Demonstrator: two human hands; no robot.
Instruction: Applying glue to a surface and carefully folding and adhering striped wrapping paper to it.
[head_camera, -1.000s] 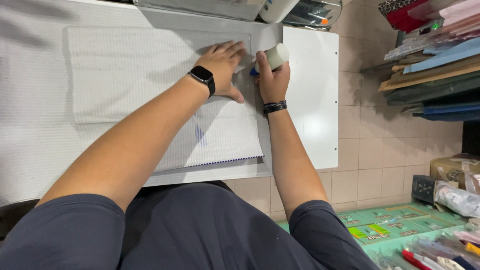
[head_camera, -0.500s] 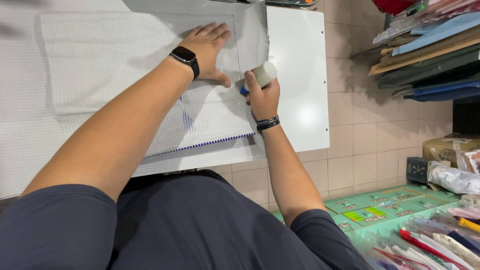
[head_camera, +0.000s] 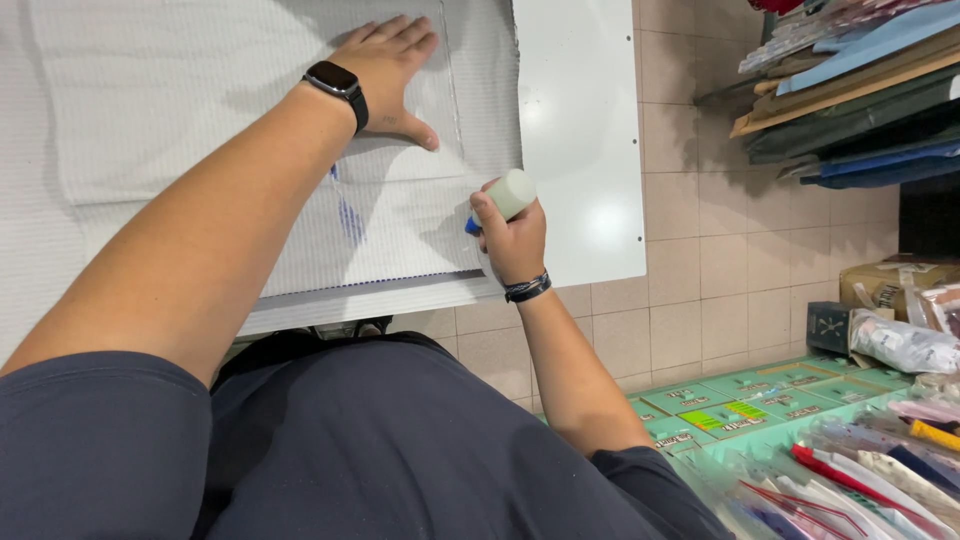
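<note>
My left hand (head_camera: 385, 72) lies flat with fingers spread on a white ribbed sheet (head_camera: 200, 110) spread over a white table (head_camera: 585, 150); a black watch sits on that wrist. My right hand (head_camera: 512, 240) grips a pale cylindrical marker-like tool (head_camera: 510, 195) with a blue tip, its tip touching the sheet's right part close to the near edge. Faint blue marks (head_camera: 346, 212) show on the sheet beside my left forearm.
Stacked folded fabrics and boards (head_camera: 850, 90) fill shelves at the upper right. On the tiled floor stand a cardboard box (head_camera: 890, 285), green packets (head_camera: 730, 410) and a bin of packaged items (head_camera: 880, 470). The table's right edge ends near the tiled floor.
My right hand with the tool has slid along the sheet toward me, away from the left hand. The left hand stays flat on the sheet.
</note>
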